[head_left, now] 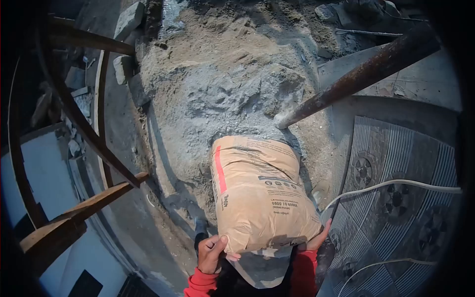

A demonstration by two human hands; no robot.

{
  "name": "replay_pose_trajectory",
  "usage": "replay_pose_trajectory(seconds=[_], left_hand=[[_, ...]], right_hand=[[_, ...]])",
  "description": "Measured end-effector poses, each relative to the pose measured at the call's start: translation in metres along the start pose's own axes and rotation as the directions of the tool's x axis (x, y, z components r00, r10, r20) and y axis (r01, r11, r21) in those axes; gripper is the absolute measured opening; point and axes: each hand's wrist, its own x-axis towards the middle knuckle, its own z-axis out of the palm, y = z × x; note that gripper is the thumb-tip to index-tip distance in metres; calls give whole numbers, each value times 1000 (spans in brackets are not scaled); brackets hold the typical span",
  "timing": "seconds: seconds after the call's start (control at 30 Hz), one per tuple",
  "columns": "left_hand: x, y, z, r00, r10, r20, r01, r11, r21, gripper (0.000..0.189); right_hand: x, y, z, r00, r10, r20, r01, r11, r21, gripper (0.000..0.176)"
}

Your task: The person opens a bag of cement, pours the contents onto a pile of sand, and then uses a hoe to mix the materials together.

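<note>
A full brown paper cement bag (pixel 264 193) with a red stripe and "40Kg" print lies in front of me, its far end against a heap of grey powder and sand (pixel 232 94). My left hand (pixel 212 251) is closed on its near left corner, thumb on top. At the near right corner my right hand (pixel 319 238) holds the bag from the side and below; most of those fingers are hidden under it. Both sleeves are red.
A rusty pole (pixel 356 74) slants down to the heap at the right. Wooden beams (pixel 84 210) stand at the left. Patterned tiles (pixel 381 198) with a pale hose (pixel 396 184) across them cover the right side. Concrete blocks (pixel 129 21) lie at the upper left.
</note>
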Motion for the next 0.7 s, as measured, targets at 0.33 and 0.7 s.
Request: replay_pose_trajectory(seconds=[0.33, 0.7], left_hand=[[71, 83, 65, 202, 979, -34, -532, 139, 836, 55], [141, 144, 88, 268, 955, -128, -686, 282, 671, 45]], right_hand=[[-41, -6, 133, 929, -330, 167, 369, 850, -375, 52], [1, 9, 185, 658, -677, 329, 446, -2, -895, 67]])
